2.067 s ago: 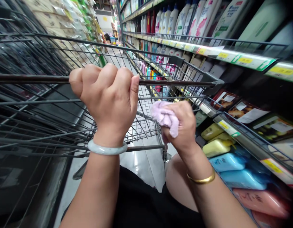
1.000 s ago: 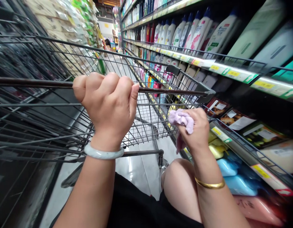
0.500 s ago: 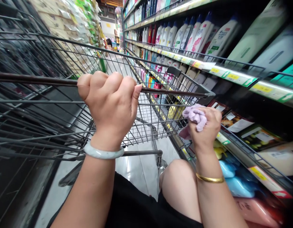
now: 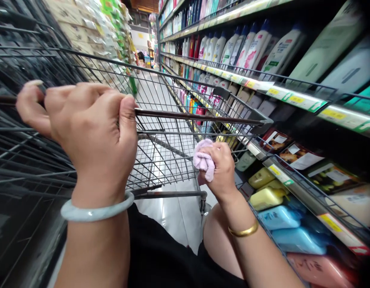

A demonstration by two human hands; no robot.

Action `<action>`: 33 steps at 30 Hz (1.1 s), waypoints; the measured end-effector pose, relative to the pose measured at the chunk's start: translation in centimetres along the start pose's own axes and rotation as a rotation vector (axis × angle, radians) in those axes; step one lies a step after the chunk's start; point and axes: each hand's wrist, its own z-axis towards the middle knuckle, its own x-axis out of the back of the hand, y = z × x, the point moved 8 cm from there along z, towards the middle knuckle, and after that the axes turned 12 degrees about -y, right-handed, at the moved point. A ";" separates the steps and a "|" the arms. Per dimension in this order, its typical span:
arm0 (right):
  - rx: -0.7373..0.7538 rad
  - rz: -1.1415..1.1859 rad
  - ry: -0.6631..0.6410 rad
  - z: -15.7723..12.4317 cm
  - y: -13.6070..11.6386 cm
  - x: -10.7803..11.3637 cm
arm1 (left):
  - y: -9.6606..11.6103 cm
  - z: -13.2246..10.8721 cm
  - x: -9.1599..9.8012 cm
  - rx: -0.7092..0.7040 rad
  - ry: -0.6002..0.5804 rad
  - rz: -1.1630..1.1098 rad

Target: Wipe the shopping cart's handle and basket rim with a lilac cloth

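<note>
My left hand (image 4: 91, 128), with a pale bangle on its wrist, is closed around the dark handle bar (image 4: 185, 116) of a shopping cart, its little finger lifted. Wire mesh of the shopping cart (image 4: 169, 156) spreads out in front of me. Bunched up in my closed right hand (image 4: 222, 170) is a lilac cloth (image 4: 204, 158). That hand, with a gold bangle on its wrist, is below the handle bar and close to the cart's mesh, above my knee.
Shelves of bottles (image 4: 257, 48) run along the right, with a price-tag rail (image 4: 295, 98) close by. Lower down lie yellow, blue and pink bottles (image 4: 299, 240). Packaged goods (image 4: 85, 36) are stacked at the left. A tiled aisle floor (image 4: 149, 84) leads ahead.
My left hand has slid left along the handle bar and its little finger has lifted. My right hand has moved left and slightly down with the cloth, away from the shelf.
</note>
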 end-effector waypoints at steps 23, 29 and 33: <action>0.220 -0.067 0.028 2.3 -8.5 -2.1 | -1.3 -0.9 0.8 -0.033 0.049 0.020; 0.171 -0.068 -0.140 1.3 -7.9 -4.5 | -2.1 -0.5 1.2 -0.019 -0.018 0.023; 0.284 -0.015 0.144 4.1 -10.6 -0.5 | -2.2 -0.5 1.3 -0.010 -0.011 0.049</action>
